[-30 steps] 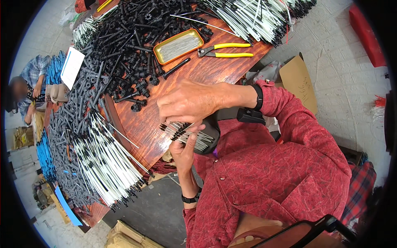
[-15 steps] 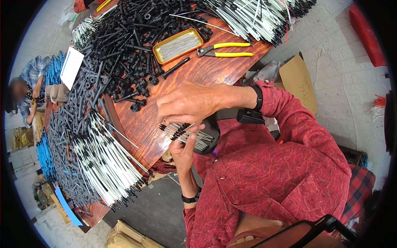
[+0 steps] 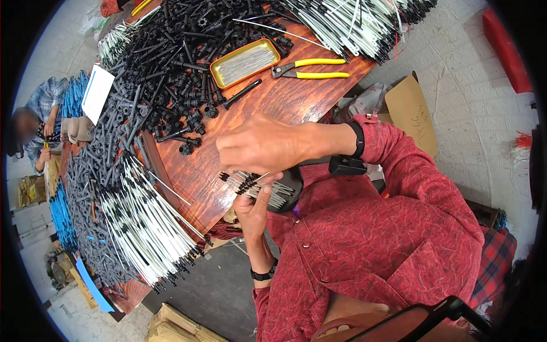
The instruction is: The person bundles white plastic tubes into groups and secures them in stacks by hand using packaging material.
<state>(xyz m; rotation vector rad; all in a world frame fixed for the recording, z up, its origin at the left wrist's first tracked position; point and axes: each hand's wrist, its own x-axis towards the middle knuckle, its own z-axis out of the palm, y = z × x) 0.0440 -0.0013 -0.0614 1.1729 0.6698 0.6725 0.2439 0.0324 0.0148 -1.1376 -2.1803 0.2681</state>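
Note:
My left hand (image 3: 254, 215) is closed around a bundle of thin pale rods with black ends (image 3: 279, 192), in front of my body at the table's edge. Just above the bundle is my right hand (image 3: 256, 142), seen from its back, with the fingers curled down. Its fingertips meet at the black ends of the rods, but what they pinch is hidden. On the table beyond lies a yellow tray (image 3: 246, 62) of thin pale pins. Beside that tray rest cutting pliers with yellow handles (image 3: 319, 68).
Heaps of black plastic fittings (image 3: 188, 68) and grey fittings (image 3: 108, 148) cover the wooden table (image 3: 191, 176). White rods with black tips (image 3: 148, 222) lie at the left, more white rods (image 3: 353, 25) at the far right. Another person (image 3: 45, 114) works at far left. A cardboard box (image 3: 411, 114) stands right.
My right hand has shifted very slightly over the bundle, its fingers still curled. My left hand keeps its hold, and the things on the table lie as before.

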